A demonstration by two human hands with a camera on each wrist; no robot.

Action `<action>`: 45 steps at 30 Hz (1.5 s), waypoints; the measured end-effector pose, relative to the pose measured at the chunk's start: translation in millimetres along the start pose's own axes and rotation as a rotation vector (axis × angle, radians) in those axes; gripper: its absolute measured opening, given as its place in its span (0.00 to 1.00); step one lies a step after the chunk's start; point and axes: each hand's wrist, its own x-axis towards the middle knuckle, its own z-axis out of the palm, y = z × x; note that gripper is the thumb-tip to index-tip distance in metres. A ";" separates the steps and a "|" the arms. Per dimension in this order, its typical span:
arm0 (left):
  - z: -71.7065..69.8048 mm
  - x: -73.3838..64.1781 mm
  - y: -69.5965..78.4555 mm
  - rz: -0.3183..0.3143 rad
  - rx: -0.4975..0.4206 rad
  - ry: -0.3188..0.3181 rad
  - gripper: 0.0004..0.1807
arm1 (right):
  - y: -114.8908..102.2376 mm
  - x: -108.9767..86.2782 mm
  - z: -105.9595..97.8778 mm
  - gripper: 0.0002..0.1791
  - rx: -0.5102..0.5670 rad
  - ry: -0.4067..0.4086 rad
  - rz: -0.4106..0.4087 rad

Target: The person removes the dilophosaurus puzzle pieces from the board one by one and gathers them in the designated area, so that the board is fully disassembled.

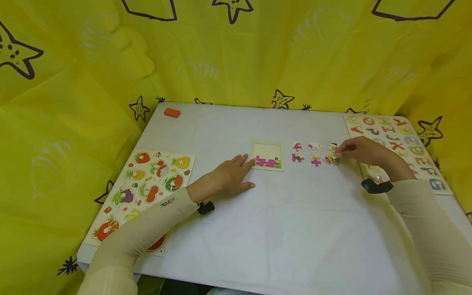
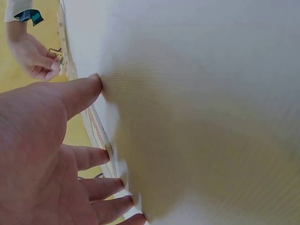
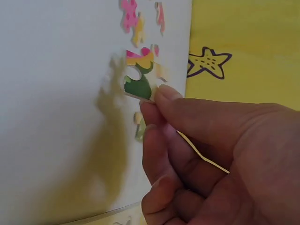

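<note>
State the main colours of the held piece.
Green, yellow and pink; the piece shows best in the right wrist view.

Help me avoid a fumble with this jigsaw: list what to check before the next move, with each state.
1. Right hand has the held piece: ok, pinched between thumb and fingers.
2. Frame has room: ok, its upper part is bare.
3. Left hand out of the opening: ok, it is at the frame's left edge.
4. Left hand steadying the frame: cannot tell, contact is unclear.
5. All pieces placed: not ok, loose pieces lie right of the frame.
6. Held piece's matching spot: cannot tell.
</note>
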 end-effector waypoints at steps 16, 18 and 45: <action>-0.1 1.5 -1.1 0.010 0.003 0.012 0.47 | 7.1 -0.6 19.9 0.10 -0.050 0.074 0.053; -0.6 1.2 -0.8 0.010 0.005 0.012 0.47 | 5.0 -1.9 21.3 0.09 -0.057 0.094 0.052; -0.5 0.8 -0.6 0.007 0.000 0.011 0.46 | -136.6 60.9 95.1 0.18 0.020 0.054 -0.174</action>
